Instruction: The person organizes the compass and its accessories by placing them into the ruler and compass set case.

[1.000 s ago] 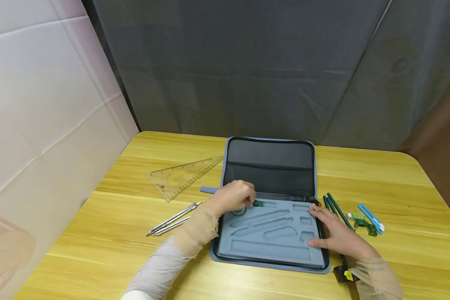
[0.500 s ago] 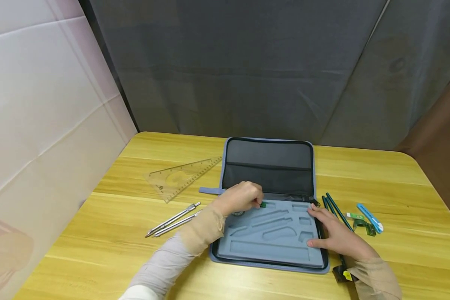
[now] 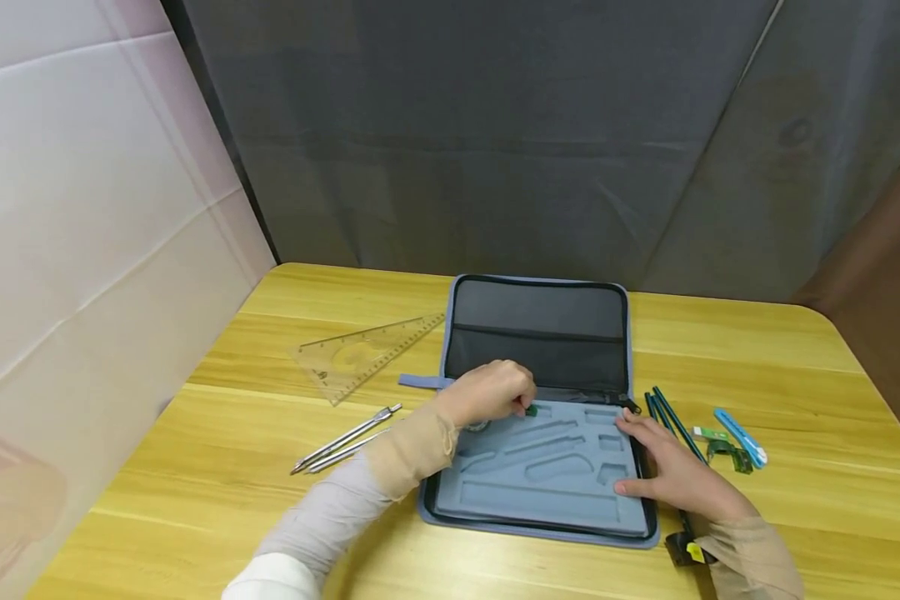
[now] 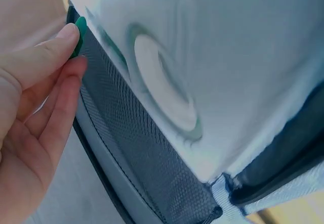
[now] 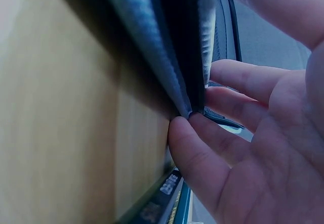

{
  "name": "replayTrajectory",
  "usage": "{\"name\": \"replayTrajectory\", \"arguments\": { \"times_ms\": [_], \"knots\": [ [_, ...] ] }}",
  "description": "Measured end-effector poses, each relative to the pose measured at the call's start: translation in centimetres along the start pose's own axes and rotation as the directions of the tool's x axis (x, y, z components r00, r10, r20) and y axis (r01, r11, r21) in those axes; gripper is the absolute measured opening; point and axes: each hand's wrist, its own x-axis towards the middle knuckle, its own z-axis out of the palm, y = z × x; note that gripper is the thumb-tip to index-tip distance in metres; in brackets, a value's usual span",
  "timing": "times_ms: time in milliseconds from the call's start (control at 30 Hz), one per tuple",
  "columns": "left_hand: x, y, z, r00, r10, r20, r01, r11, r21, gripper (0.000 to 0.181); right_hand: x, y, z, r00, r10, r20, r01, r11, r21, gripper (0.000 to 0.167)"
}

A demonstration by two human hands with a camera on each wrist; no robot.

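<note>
A zip case lies unfolded on the table, with a grey-blue foam tray (image 3: 540, 508) in its near half. My left hand (image 3: 491, 392) is over the tray's upper left part and pinches a small green piece (image 4: 80, 34) between thumb and fingertips; its kind is hidden by the fingers. Below that hand, a round item (image 4: 167, 85) sits in a tray recess. At the tray's right edge rests my right hand (image 3: 671, 471), fingers and thumb spread apart. In the right wrist view its fingers (image 5: 243, 77) touch the side of the tray and case.
A clear set square (image 3: 375, 354) and silver compass-like tools (image 3: 345, 437) lie left of the case. To the right are dark teal pencils (image 3: 675, 421), a blue cutter-like item (image 3: 741, 435), green pieces (image 3: 729, 452) and a black item with a yellow patch (image 3: 682, 550).
My left hand has slid a little to the right along the tray's top edge with the green piece. My right hand has stayed at the tray's right edge.
</note>
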Motion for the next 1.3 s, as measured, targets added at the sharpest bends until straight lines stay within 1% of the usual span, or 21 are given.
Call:
{"name": "replayTrajectory", "arguments": {
  "times_ms": [100, 267, 367, 467, 567, 633, 700, 833, 900, 967, 1167, 1300],
  "knots": [
    [0.3, -0.1, -0.2, 1.000, -0.005, 0.023, 0.005, 1.000, 0.012, 0.045, 0.0, 0.0, 0.0, 1.000, 0.002, -0.001, -0.002, 1.000, -0.002, 0.083],
    [0.7, 0.0, -0.3, 0.999, -0.011, 0.050, 0.010, 1.000, 0.011, 0.045, 0.0, 0.0, 0.0, 1.000, -0.005, 0.002, 0.005, 1.000, -0.001, 0.083],
    [1.0, 0.1, -0.2, 0.997, -0.018, 0.071, 0.017, 1.000, 0.009, 0.042, -0.1, -0.1, 0.0, 1.000, 0.012, 0.002, -0.012, 1.000, 0.004, 0.083],
    [1.2, 0.2, 0.0, 0.995, -0.029, 0.091, 0.028, 1.000, 0.010, 0.035, -0.1, -0.1, 0.0, 1.000, 0.010, 0.004, -0.010, 1.000, 0.004, 0.083],
    [1.3, 0.2, 0.2, 0.994, -0.039, 0.098, 0.037, 0.999, 0.016, 0.026, 0.0, -0.2, 0.0, 1.000, 0.006, 0.006, -0.006, 1.000, 0.008, 0.083],
    [1.5, 0.3, 0.3, 0.994, -0.042, 0.099, 0.040, 0.999, 0.016, 0.023, 0.0, -0.2, 0.0, 1.000, 0.004, 0.007, -0.004, 1.000, 0.005, 0.083],
    [1.6, 0.3, 0.5, 0.994, -0.042, 0.101, 0.040, 0.999, 0.015, 0.026, -0.1, -0.2, 0.0, 1.000, 0.009, 0.008, -0.009, 1.000, 0.013, 0.083],
    [1.9, 0.4, 0.7, 0.993, -0.044, 0.112, 0.043, 0.999, 0.010, 0.045, -0.1, -0.2, 0.0, 1.000, 0.013, 0.009, -0.013, 1.000, 0.022, 0.083],
    [2.0, 0.4, 0.7, 0.992, -0.045, 0.121, 0.044, 0.999, 0.010, 0.048, 0.0, -0.2, 0.0, 1.000, 0.015, 0.014, -0.015, 1.000, 0.026, 0.083],
    [2.1, 0.5, 0.7, 0.991, -0.047, 0.128, 0.046, 0.999, 0.012, 0.048, 0.0, -0.2, -0.1, 1.000, 0.022, 0.015, -0.023, 0.999, 0.026, 0.083],
    [2.3, 0.7, 0.8, 0.991, -0.055, 0.121, 0.049, 0.997, 0.055, 0.031, -0.1, -0.1, -0.1, 1.000, 0.018, 0.011, -0.019, 0.999, 0.028, 0.083],
    [2.5, 0.6, 0.9, 0.991, -0.060, 0.122, 0.056, 0.998, 0.039, 0.019, -0.1, -0.1, -0.2, 1.000, 0.017, 0.010, -0.017, 1.000, 0.020, 0.083]
  ]
}}
